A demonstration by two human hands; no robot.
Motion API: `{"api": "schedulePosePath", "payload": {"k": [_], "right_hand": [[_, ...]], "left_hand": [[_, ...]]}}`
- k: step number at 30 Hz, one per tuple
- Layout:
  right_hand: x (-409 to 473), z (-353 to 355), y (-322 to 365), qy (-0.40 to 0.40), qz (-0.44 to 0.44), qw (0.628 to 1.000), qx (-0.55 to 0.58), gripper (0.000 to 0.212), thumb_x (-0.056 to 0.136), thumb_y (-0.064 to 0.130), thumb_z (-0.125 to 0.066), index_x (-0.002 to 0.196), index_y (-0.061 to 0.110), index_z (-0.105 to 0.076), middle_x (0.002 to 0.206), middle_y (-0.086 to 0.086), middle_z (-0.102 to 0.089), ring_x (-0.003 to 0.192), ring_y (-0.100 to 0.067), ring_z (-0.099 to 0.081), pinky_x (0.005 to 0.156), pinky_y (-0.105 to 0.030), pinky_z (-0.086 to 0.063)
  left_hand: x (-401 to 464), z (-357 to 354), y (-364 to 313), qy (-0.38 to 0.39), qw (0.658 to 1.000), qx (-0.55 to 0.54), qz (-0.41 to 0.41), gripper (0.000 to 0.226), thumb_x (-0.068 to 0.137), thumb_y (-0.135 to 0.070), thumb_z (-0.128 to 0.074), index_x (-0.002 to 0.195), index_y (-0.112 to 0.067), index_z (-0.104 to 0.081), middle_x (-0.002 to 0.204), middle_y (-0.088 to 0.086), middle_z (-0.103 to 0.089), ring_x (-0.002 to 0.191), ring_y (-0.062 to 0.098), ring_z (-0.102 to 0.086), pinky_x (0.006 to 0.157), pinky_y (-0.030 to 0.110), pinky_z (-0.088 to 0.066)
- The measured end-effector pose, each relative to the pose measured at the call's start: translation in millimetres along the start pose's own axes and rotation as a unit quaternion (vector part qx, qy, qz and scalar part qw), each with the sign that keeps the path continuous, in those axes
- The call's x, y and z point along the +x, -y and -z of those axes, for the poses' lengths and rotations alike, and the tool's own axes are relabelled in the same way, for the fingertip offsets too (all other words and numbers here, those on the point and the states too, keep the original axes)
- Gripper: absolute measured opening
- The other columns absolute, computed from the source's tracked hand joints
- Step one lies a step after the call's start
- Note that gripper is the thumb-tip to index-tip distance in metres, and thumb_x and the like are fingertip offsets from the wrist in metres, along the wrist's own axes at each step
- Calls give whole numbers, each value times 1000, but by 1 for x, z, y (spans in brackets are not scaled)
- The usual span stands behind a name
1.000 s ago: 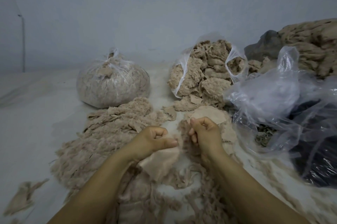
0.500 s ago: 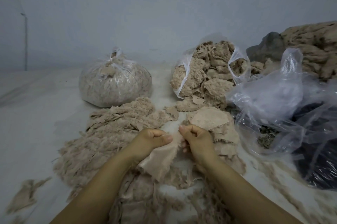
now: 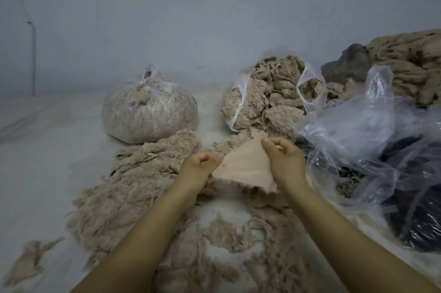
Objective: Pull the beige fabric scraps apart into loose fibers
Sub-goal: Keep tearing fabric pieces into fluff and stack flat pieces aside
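Note:
A beige fabric scrap (image 3: 245, 168) is stretched flat between my two hands, just above the floor. My left hand (image 3: 199, 168) pinches its left corner with curled fingers. My right hand (image 3: 285, 161) pinches its upper right edge. The scrap's lower edge is frayed. A broad heap of loose beige fibers (image 3: 133, 187) lies on the floor to the left of my left arm. More pulled strands (image 3: 229, 235) lie between my forearms.
A tied clear bag of fibers (image 3: 149, 113) stands at the back left. An open bag of beige scraps (image 3: 269, 99) stands behind my hands. Crumpled clear plastic over a dark bag (image 3: 381, 149) fills the right. A stray tuft (image 3: 26, 261) lies at the bottom left.
Both hands have lifted and moved apart. The scrap, which hung crumpled from my left hand, is now spread taut between both hands.

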State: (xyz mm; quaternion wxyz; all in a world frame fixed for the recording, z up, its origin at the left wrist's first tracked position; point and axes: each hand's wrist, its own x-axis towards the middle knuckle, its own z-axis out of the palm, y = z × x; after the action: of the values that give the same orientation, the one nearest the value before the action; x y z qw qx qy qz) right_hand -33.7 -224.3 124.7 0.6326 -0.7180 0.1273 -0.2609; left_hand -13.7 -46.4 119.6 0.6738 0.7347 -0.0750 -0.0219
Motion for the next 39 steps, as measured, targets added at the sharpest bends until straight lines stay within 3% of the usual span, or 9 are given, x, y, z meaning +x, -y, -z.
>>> {"api": "schedulePosePath", "payload": {"k": [8,11,16,21,26,30,32,35,39], "right_hand": [[54,37,-14,-34,9,989,-146,29,90,33,-63,78,7,-70,71,-3,-65,64,-13,-54,65,-28,-40],[59,39,-24,-30,2,986,-161,30,90,31,-64,75,6,-69,69,-4,-64,65,-15,-54,68,-28,-42],[58,46,-30,-46,-7,981,-189,31,95,33,-56,101,6,-69,100,-10,-69,89,-23,-59,80,-32,-44],[20,53,-22,-111,114,970,-184,12,97,22,-49,101,13,-57,100,-5,-56,86,-17,-53,71,-26,-36],[-73,3,-45,286,119,932,-187,12,90,33,-63,96,24,-67,83,13,-61,72,8,-54,66,-8,-40],[-103,-26,-55,446,154,843,-259,49,85,51,-64,130,35,-52,108,3,-48,99,-10,-50,85,-23,-40],[-110,-34,-53,493,195,800,-283,42,90,44,-60,131,32,-54,106,0,-45,102,-17,-48,86,-28,-40],[-117,-40,-55,470,231,794,-308,22,95,26,-54,108,15,-67,105,-8,-58,101,-24,-54,87,-36,-43],[-107,-31,-53,340,167,887,-263,16,97,15,-51,92,6,-62,98,-10,-61,92,-25,-57,82,-31,-43]], "left_hand": [[16,-25,3,-23,999,23,-5,17,94,-7,-53,78,-6,-59,68,5,-56,48,1,-56,48,15,-46],[14,-30,9,24,969,201,-144,19,96,-9,-51,108,-9,-65,103,-4,-61,94,4,-57,79,10,-42],[21,-61,11,227,863,405,-202,45,103,-26,-33,147,-15,-30,155,-5,-22,143,9,-15,106,10,-8],[14,-34,12,99,948,246,-175,30,99,-18,-46,127,-14,-55,126,-7,-54,120,9,-48,94,15,-34],[-8,33,16,256,916,306,-53,17,90,-4,-60,102,-16,-66,102,-2,-68,95,3,-64,84,12,-45],[-27,66,19,270,889,368,-26,39,88,13,-49,113,-13,-64,111,-4,-64,92,-18,-56,81,2,-41],[-34,74,22,268,884,382,-19,42,86,13,-50,115,-13,-63,113,-6,-62,96,-16,-54,82,0,-39],[-43,80,32,272,868,415,-19,36,89,-5,-59,123,-18,-60,116,-13,-57,104,-6,-53,82,-4,-35],[-44,86,46,212,868,447,-47,24,89,-20,-64,112,-24,-66,107,-19,-58,96,-8,-54,85,6,-41]]}}
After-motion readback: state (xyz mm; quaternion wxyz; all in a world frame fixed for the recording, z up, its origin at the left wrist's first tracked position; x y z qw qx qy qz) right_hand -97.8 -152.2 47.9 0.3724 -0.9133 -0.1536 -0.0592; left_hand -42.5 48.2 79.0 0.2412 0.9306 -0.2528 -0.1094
